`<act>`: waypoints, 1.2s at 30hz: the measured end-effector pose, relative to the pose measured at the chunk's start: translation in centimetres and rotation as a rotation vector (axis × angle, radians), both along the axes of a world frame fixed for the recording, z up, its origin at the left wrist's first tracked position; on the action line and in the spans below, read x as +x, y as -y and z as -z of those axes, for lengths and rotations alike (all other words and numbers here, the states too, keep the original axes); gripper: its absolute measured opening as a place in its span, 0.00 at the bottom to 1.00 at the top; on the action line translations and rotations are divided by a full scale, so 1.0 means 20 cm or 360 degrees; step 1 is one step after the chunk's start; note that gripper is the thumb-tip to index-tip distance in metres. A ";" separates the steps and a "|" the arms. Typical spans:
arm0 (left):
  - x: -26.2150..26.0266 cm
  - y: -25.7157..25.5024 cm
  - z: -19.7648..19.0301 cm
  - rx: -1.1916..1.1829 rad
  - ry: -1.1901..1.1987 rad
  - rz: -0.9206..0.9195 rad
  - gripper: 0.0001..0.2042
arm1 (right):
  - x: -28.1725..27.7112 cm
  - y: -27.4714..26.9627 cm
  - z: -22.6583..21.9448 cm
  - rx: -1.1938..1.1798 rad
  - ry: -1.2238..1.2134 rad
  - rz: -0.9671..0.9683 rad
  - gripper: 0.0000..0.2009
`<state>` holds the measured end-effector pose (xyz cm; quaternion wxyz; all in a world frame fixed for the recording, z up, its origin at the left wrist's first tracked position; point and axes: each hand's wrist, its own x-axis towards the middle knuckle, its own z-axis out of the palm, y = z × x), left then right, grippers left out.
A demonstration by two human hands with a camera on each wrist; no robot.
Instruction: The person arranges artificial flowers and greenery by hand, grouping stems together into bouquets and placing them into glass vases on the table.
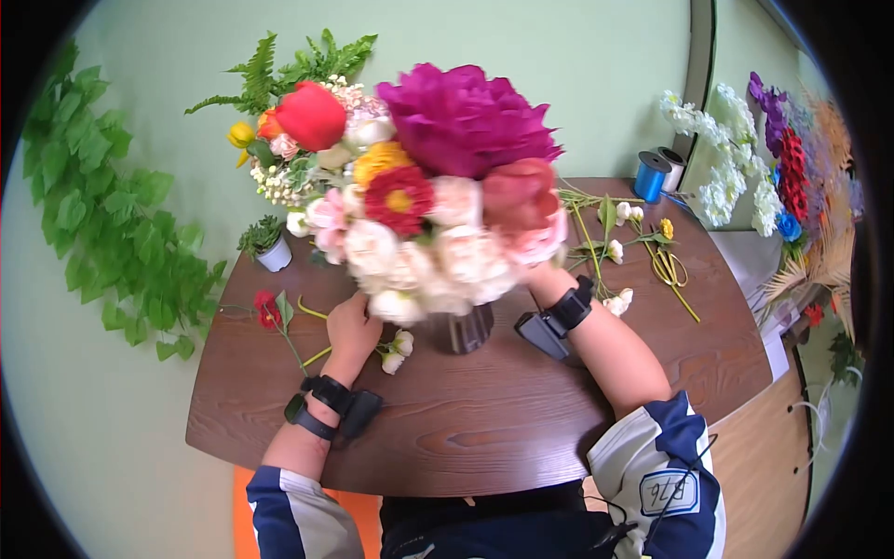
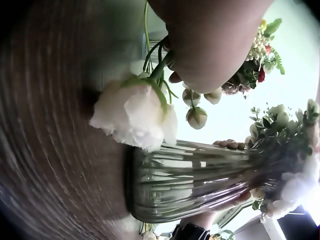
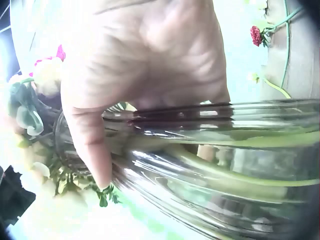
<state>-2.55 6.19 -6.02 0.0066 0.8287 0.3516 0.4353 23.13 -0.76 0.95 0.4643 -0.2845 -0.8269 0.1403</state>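
Observation:
A ribbed clear glass vase (image 1: 470, 332) stands on the table, filled with a big mixed bouquet (image 1: 456, 219) of purple, red, yellow and pale pink blooms. Stems show through its glass in the right wrist view. My right hand (image 3: 150, 60) grips the vase (image 3: 240, 165) near its neck, thumb on one side and fingers round the other. To the left of the vase, my left hand (image 1: 354, 328) holds a white flower spray (image 1: 397, 350) by its stem. In the left wrist view the spray's open bloom (image 2: 135, 112) hangs beside the vase base, with smaller buds (image 2: 196, 117) near it.
A red flower (image 1: 268, 309) lies left of my left hand, and a small potted plant (image 1: 270, 244) stands behind it. Loose white and yellow flower stems (image 1: 605, 252) lie at the right, near a blue ribbon spool (image 1: 652, 177). Leafy vines (image 1: 102, 196) hang at far left.

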 end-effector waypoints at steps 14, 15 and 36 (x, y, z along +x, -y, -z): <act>-0.03 -0.08 0.07 0.0139 -0.0150 0.0228 0.17 | -0.34 0.03 0.03 -0.0310 -0.0509 -0.0006 0.31; -0.03 -0.08 0.06 0.0231 -0.0226 0.0186 0.18 | -0.35 0.03 0.02 -0.0233 -0.0522 -0.0006 0.31; -0.01 -0.08 0.08 -0.0194 -0.0043 0.0434 0.14 | -0.34 0.03 0.03 -0.0327 -0.0519 -0.0042 0.30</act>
